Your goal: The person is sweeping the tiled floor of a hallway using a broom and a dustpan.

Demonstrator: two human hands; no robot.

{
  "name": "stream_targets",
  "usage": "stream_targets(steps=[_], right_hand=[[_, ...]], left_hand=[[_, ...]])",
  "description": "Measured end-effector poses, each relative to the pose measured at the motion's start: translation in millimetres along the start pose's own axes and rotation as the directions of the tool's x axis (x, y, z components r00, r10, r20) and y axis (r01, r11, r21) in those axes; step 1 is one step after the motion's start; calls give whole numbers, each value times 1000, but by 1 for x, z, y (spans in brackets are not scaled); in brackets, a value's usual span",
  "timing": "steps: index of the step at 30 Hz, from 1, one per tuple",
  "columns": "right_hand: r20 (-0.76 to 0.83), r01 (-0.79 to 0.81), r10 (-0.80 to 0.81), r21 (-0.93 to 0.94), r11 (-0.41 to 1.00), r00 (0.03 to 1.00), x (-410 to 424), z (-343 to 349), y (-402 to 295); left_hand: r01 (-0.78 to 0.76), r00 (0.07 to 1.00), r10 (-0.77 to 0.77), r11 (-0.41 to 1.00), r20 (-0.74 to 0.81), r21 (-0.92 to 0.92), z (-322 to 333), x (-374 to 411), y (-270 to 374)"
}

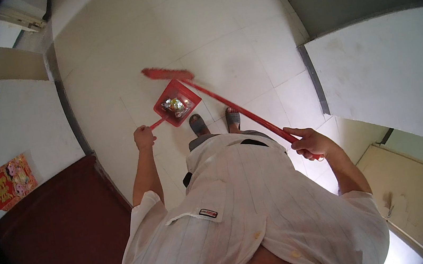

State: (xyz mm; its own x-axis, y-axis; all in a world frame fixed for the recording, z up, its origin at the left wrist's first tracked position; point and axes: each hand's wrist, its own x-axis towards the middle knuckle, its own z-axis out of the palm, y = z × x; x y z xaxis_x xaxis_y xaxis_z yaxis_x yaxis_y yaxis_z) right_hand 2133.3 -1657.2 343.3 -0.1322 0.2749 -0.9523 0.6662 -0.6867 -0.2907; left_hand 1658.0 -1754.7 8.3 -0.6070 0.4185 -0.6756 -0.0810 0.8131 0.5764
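My left hand (144, 137) grips the short handle of a red plastic dustpan (196, 98). Inside the pan lies a small heap of litter (175, 104), partly shiny wrappers; the single pieces are too small to name. My right hand (309, 143) is closed around the upper end of a long red broom handle (240, 109), which slants down across the view. The red-bristled broom head (167, 73) is just beyond the dustpan's far corner. Whether the broom head touches the pan or the floor, I cannot tell.
Pale floor tiles (216, 43) spread around my sandalled feet (197, 125). A dark red door (70, 214) and a white wall (21, 117) bearing a red decorated poster (10, 182) stand at left. Another white wall (379, 66) and a cream door (407, 190) are at right.
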Motion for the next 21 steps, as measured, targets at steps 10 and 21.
stream_targets(steps=[10,21], right_hand=[[136,-76,48,205,976,990,40,15,11],[-174,-71,56,-79,994,983,-28,19,45]], left_hand=[[-36,999,35,996,11,81,14,0,3],[35,998,-27,986,52,-162,-4,2,-1]])
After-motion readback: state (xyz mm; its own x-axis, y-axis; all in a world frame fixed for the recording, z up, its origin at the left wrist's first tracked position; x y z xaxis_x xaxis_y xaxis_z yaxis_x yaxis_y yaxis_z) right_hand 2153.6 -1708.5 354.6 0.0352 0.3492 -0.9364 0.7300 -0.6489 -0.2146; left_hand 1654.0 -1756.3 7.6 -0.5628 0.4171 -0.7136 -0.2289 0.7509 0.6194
